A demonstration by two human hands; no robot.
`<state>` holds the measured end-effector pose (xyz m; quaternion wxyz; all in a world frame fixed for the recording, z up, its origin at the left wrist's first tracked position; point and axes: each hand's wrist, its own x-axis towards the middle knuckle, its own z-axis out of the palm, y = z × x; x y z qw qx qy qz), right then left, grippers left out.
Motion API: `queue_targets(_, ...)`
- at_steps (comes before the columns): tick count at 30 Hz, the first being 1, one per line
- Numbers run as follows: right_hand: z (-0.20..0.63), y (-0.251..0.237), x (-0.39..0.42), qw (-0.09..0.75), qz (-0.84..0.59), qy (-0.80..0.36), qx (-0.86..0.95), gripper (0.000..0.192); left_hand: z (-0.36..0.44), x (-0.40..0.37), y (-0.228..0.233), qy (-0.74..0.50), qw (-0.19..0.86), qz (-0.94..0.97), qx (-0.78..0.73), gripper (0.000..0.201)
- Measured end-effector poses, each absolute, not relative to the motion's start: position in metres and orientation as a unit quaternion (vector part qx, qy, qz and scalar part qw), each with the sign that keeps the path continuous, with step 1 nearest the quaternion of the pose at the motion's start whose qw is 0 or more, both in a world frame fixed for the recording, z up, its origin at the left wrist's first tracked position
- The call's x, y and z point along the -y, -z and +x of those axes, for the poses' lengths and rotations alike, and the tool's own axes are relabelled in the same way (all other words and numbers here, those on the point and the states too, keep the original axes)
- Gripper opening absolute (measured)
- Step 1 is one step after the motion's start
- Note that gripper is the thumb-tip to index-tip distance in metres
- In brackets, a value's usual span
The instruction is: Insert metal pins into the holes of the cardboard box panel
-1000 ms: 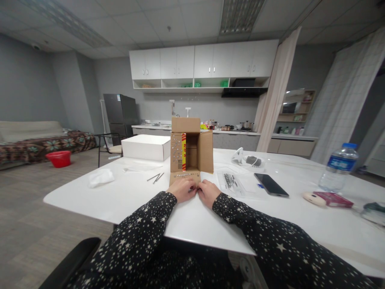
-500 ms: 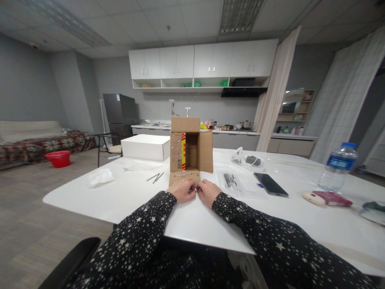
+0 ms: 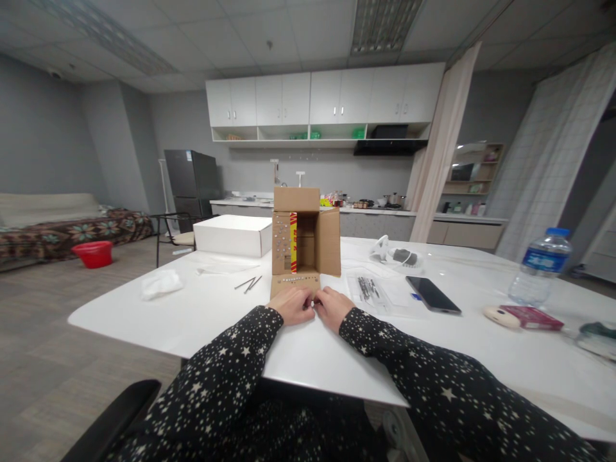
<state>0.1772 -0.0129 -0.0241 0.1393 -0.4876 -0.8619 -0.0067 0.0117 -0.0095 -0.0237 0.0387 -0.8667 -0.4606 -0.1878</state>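
Note:
An open cardboard box (image 3: 329, 240) stands on the white table in front of me, its flaps spread. Small round studs dot its left flap (image 3: 282, 242), and a row of them crosses the lower flap (image 3: 294, 282). My left hand (image 3: 292, 305) is closed at the near edge of that lower flap, fingers curled. Close beside it, my right hand (image 3: 333, 307) is pinched, fingertips almost meeting the left ones. Something tiny and pale shows between the fingertips, too small to name.
Tweezer-like metal tools (image 3: 249, 283) and crumpled white tissue (image 3: 162, 283) lie left, near a white box (image 3: 233, 235). On the right are a clear bag of small dark pieces (image 3: 369, 290), a phone (image 3: 433, 294), a water bottle (image 3: 538, 266) and a dark red box (image 3: 532, 317).
My hands stay in the same place, with only a slight shift of the fingers. A small pale spot now shows between the fingertips. Everything else is unchanged.

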Motion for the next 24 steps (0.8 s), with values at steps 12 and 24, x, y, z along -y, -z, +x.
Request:
queue_targets(12,0.1784,0.0295,0.0097,0.152,-0.472,0.029,0.868,0.02,0.012,0.0089,0.0239,0.2,0.037,-0.858,0.472,0.008)
queue_targets(24,0.1801,0.0334,0.0058,0.16,-0.46,0.013,0.873,0.019,0.0119,0.0124,0.0197,0.238,0.031,-0.845,0.478,0.009)
